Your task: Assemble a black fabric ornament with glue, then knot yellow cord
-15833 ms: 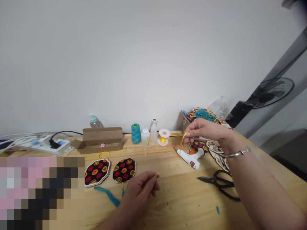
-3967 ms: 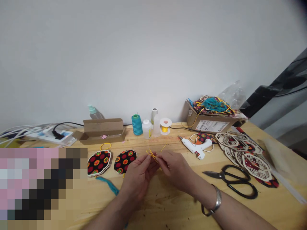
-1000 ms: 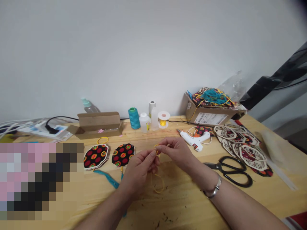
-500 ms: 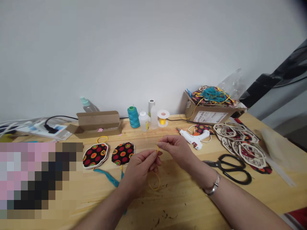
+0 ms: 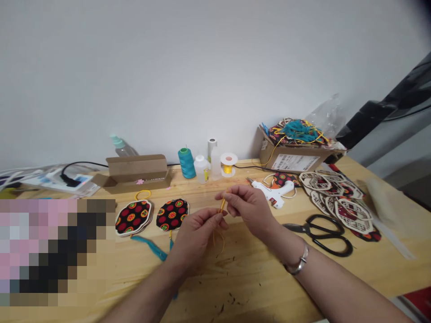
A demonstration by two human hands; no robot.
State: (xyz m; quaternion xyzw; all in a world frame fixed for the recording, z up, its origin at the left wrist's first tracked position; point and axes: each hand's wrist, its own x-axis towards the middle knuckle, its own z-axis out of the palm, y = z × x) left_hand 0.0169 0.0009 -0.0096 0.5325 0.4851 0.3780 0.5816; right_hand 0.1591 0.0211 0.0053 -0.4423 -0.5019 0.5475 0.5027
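Note:
A thin yellow cord [image 5: 222,205] runs between my two hands above the middle of the table. My left hand [image 5: 204,226] pinches it between thumb and fingers, and a loop of the cord hangs below. My right hand [image 5: 247,204], with a bracelet on its wrist, grips the cord's upper part just above the left fingertips. Left of my left hand lies a patterned fabric pendant [image 5: 172,215] with a yellow cord and teal tassel, partly behind the hand. Farther left is a stack of similar pendants [image 5: 134,217] with a teal tassel [image 5: 150,246].
Black-handled scissors [image 5: 323,233] and a white glue gun [image 5: 274,193] lie to the right, near lattice-patterned wooden pieces [image 5: 353,215]. Behind stand a teal thread cone [image 5: 186,163], bottles [image 5: 202,169], a yellow cord spool [image 5: 229,165], an open carton [image 5: 138,172] and a full cardboard box [image 5: 299,157].
My right hand has shifted slightly up and its fingers have turned around the cord. The hanging loop looks narrower and higher. My left hand keeps its pinch.

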